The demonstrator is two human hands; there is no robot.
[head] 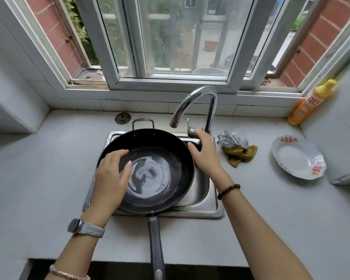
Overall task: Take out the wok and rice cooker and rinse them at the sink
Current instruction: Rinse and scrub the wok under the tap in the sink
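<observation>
The wok (170, 150) is sitting in the sink (202, 211), and it is filling almost the whole sink. I am thinking it could wobble or slide, because it looks too big to sit down flat. Its long handle (155, 239) is sticking out at 6 o'clock, past the edge of the table (49, 178). If my tummy is bumping that handle, the wok could be tipping up.

The mouth of the tap (200, 96) is hanging over the wok's rim at about 12 o'clock, not over the middle. If the water is coming out fast, I think it could be hitting the rim and splashing onto the table. No water is running that I can see.

My left hand (109, 178) is lying over the wok's rim at 9 o'clock. Its fingers (119, 153) are apart and loose, resting inside the wok and not gripping it, so they may not be stopping a slide.

My right hand (205, 154) is just beside the rim at 2 o'clock. Its fingers (200, 134) are curling on the tap's lever (191, 130), and the thumb is near the rim.

Some crumpled cloths (238, 148) are lying at 3 o'clock. I am not seeing the rice cooker anywhere.
</observation>
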